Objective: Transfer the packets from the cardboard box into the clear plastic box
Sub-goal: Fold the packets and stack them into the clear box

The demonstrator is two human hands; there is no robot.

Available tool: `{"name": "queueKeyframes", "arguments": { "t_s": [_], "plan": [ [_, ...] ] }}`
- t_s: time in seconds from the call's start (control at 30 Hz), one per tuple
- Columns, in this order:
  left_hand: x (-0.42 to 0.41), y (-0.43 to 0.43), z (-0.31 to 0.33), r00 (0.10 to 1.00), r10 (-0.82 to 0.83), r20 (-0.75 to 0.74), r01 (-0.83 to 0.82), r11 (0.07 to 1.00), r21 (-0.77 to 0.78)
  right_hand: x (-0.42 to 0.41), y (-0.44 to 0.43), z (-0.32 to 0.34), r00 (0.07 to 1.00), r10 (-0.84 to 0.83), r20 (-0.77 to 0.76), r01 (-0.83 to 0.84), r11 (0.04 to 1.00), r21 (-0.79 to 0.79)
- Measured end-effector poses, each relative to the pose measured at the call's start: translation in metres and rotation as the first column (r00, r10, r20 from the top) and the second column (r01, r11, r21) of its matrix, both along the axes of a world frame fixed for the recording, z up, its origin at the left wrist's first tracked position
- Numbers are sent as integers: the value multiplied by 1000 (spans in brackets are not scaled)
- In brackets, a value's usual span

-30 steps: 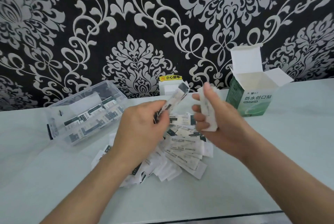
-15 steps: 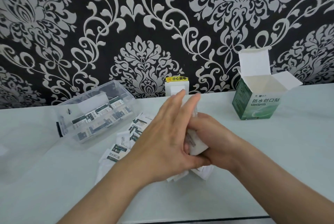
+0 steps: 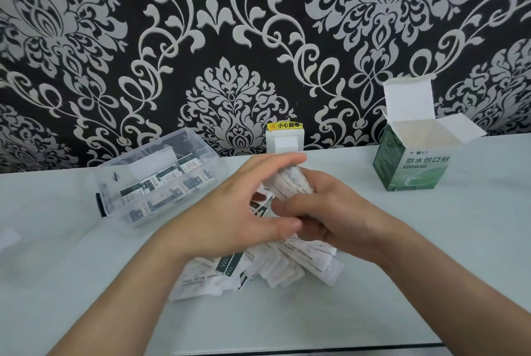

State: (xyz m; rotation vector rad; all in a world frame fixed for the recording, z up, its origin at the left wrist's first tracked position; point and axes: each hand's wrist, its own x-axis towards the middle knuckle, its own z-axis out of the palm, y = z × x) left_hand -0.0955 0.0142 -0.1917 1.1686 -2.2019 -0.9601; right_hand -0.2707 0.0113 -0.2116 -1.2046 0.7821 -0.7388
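Observation:
A stack of white packets stands upright between my two hands at the table's middle. My right hand grips the stack from below and the right. My left hand holds its left side, fingers over the top and thumb underneath. Under the hands lies a loose pile of packets on the table. The clear plastic box sits at the left with several packets inside. The green and white cardboard box stands at the right with its flaps open.
A white wall socket with a yellow warning label sits at the table's back edge, against the black and white patterned wall. The table's front edge runs along the bottom of the view.
One second ago the hands were apart, each holding packets. They have come together, and both now hold one stack, lifted a little above the loose pile.

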Motion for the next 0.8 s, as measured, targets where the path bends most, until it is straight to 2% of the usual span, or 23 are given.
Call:
{"name": "queueKeyframes", "arguments": {
  "t_s": [0.1,0.2,0.33,0.4,0.5,0.57,0.67,0.8],
  "plan": [
    [11,-4,5,999,42,-31,-42,999,27,-4,-1,3,986,165,19,-166,985,56],
    [14,-4,5,995,92,-48,-91,995,40,-5,-3,2,978,203,57,-209,967,145],
    [15,-6,2,992,120,-48,-121,993,-13,-8,-8,3,987,135,88,-150,968,202],
    [15,-6,-1,985,170,-9,-171,981,-91,-8,-9,3,997,65,34,-71,973,218],
    [11,-4,-5,984,175,35,-169,978,-123,-4,-8,-1,997,-73,-22,76,975,208],
    [8,-6,-9,984,176,29,-173,980,-94,-3,-7,-2,991,-135,13,129,965,227],
    [11,-10,-11,971,230,-61,-229,973,23,-1,-8,-3,977,-199,78,169,942,289],
    [12,-10,-13,968,231,-102,-223,972,77,2,-9,-4,971,-186,150,122,926,358]
  ]
}}
